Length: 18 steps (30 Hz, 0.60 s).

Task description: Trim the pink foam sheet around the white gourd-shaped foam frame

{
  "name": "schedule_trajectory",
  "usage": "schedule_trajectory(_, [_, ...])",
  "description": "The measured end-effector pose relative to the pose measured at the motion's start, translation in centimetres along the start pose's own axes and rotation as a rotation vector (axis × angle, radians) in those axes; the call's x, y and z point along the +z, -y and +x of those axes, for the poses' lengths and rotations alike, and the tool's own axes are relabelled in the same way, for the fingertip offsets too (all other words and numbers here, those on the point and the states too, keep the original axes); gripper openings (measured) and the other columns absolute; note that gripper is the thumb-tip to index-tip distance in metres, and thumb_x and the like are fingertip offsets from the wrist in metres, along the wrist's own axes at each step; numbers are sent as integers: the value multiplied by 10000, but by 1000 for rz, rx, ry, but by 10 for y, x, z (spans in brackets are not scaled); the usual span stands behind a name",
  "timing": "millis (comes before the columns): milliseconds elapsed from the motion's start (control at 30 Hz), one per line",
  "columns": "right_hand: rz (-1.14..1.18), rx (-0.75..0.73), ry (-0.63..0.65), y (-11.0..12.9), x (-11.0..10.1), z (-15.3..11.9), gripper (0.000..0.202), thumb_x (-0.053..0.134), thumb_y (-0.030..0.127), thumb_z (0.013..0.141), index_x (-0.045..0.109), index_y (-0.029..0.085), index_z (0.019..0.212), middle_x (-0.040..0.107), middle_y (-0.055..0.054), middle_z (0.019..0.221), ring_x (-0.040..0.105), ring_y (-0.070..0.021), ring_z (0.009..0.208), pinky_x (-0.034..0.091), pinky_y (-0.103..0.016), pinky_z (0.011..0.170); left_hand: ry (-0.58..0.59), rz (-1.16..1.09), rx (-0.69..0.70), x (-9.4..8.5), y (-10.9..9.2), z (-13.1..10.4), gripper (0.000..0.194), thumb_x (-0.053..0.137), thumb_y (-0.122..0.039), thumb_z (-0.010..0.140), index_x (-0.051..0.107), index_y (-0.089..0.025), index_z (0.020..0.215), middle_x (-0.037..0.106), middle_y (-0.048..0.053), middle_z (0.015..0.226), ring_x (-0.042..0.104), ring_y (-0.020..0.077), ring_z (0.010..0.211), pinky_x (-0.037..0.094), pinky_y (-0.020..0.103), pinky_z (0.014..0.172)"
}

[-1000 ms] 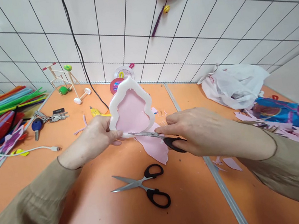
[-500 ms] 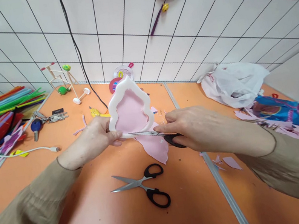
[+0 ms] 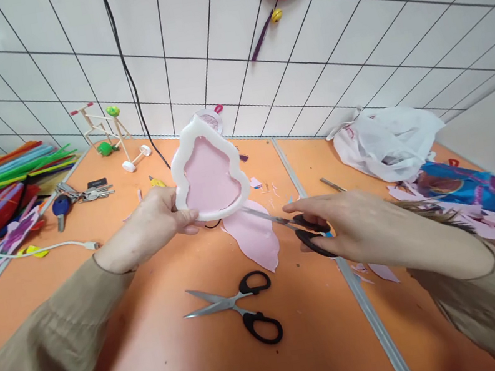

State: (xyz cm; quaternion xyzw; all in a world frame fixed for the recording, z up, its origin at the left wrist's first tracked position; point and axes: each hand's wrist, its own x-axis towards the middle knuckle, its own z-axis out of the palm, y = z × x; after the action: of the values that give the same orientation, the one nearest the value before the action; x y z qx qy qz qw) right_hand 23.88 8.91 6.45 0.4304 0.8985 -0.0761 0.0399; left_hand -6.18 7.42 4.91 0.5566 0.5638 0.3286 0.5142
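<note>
My left hand [image 3: 156,221] pinches the lower left edge of a white wavy-edged frame [image 3: 242,177] with a pink backing [image 3: 208,176], held up above the table. My right hand [image 3: 334,221] grips black-handled scissors [image 3: 316,240], fingers around the handles, and the blades point left, just below the lower right edge of the frame and apart from it. Under the blades a pink sheet piece [image 3: 253,235] lies on the orange table. Nearer to me, a second pair of scissors [image 3: 233,302] rests with its blades spread.
Keys [image 3: 61,207], a white cable [image 3: 49,249], a stick-built tricycle model [image 3: 112,132] and colourful pipe cleaners [image 3: 3,175] are at the left. A white plastic bag [image 3: 387,140] and pink scraps [image 3: 486,221] lie at the right. Behind stands a tiled wall [image 3: 185,37].
My right hand and its scissors have moved right and slightly down, away from the frame's bottom edge. The frame has shifted slightly up and left, turned a little in my left hand.
</note>
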Motion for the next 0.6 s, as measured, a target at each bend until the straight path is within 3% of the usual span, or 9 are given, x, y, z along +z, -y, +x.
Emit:
schedule_trajectory(67, [34,149,-34,-9,15,-4,246,513,253,894,564,196,1127,639,15,692,578,-169,595,326,-275,571,-32,-32,-14,0,0,1,101,737,-240,732,711,-149,766,793,67,812,763,224,822,626,311,757])
schedule_trajectory(167, [-60,350,5,-18,40,-6,99,524,287,884,556,203,926,625,-11,704,574,-185,597,273,-287,559,-53,-102,-17,0,1,3,126,759,-232,719,734,-141,802,795,69,817,768,228,822,631,320,774])
schedule_trajectory(267, [-81,329,42,-24,59,-3,62,576,246,816,533,204,798,652,-84,894,613,-233,781,260,-295,590,-68,-148,-8,3,0,2,138,796,-236,686,736,-137,763,793,74,803,768,229,803,634,316,767])
schedule_trajectory(367, [-28,301,83,-31,67,2,140,570,230,801,492,215,685,623,-53,747,587,-211,705,256,-297,572,-57,-180,1,4,1,0,162,831,-244,654,732,-138,728,787,72,778,765,224,789,635,301,748])
schedule_trajectory(467, [65,277,148,-39,63,6,171,600,189,768,489,219,641,591,2,605,551,-164,586,281,-276,529,-20,-212,20,4,2,-2,154,819,-250,686,753,-142,773,794,75,801,766,219,809,633,288,746])
schedule_trajectory(600, [128,254,148,-34,51,2,96,632,250,812,590,215,733,648,4,660,588,-159,604,356,-262,546,5,-244,31,3,4,-4,130,790,-229,724,766,-136,811,796,81,803,771,223,824,633,287,753])
